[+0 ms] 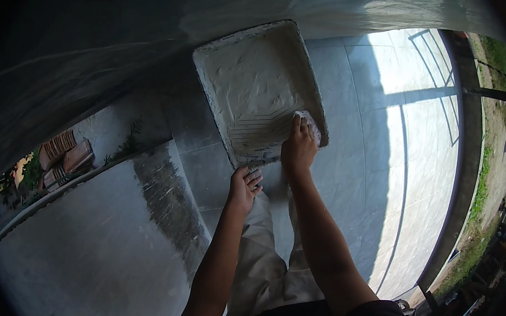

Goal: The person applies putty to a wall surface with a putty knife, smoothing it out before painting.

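Note:
A paint tray point(252, 92) lies ahead of me, its well and ribbed slope coated in off-white paint and its rim crusted. Inside its near right corner my right hand point(298, 152) is closed on a crumpled whitish wad point(309, 124), pressed against the tray's side. Whether the wad is cloth, plastic or sponge I cannot tell. My left hand point(243, 188) is at the tray's near edge, its fingertips by the rim and its fingers apart. Between the two hands, a small greyish piece point(257, 162) sits along the near rim, too dim to name.
Grey tiles point(346, 183) cover the floor, sunlit at the right up to a dark edge point(468, 175) with railing shadows. A smooth wall point(133, 24) rises along the far side. At the left are a pale ledge point(94, 217) with a dark wet-looking patch and stacked reddish tiles point(66, 158).

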`<move>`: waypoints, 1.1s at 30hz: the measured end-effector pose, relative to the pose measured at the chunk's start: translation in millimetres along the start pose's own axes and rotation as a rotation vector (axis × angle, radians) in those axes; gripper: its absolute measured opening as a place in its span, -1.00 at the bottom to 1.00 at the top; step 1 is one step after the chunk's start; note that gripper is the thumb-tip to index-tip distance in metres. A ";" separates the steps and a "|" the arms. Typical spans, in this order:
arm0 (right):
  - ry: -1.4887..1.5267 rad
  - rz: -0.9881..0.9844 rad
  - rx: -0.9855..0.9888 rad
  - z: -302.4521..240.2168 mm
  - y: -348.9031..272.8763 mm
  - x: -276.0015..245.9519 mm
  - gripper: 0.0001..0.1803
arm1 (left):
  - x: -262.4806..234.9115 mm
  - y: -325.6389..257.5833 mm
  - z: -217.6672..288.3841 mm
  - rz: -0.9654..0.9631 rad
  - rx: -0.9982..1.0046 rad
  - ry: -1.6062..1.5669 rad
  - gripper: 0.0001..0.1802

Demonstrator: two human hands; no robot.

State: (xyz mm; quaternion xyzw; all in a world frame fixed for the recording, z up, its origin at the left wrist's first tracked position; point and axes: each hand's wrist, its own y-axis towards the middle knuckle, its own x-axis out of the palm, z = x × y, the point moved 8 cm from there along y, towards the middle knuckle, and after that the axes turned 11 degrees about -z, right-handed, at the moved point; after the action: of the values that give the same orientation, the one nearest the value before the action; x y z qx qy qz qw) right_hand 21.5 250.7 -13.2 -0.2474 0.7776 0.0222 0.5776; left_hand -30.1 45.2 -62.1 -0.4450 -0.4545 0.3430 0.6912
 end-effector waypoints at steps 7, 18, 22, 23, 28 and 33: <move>0.244 -0.041 -0.239 -21.0 -19.7 -21.4 -0.57 | 3.0 2.8 -2.7 -0.006 -0.006 -0.060 -0.31; 0.331 -0.376 -0.526 -22.9 107.0 -41.7 -0.53 | 12.6 -3.5 -9.6 -0.010 0.050 -0.348 -0.21; 0.315 -0.409 -0.675 -42.8 107.0 -33.9 -0.49 | 13.2 -4.0 -8.9 -0.035 0.066 -0.408 -0.17; 0.321 -0.413 -0.680 -48.4 106.9 -32.5 -0.49 | 12.2 -1.4 -8.1 -0.062 0.077 -0.414 -0.16; 0.263 -0.438 -0.777 -65.8 105.4 -21.7 -0.42 | 18.8 1.1 -3.9 -0.090 0.093 -0.434 -0.17; 0.201 -0.466 -0.815 -71.7 109.5 -11.2 -0.41 | 22.6 2.6 -2.5 -0.107 0.096 -0.436 -0.20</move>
State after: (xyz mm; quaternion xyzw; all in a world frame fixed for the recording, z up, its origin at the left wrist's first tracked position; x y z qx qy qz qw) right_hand -84.7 327.8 -6.8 -0.6223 0.6815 0.1710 0.3450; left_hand -20.0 65.3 -57.7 -0.3021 -0.5993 0.4150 0.6143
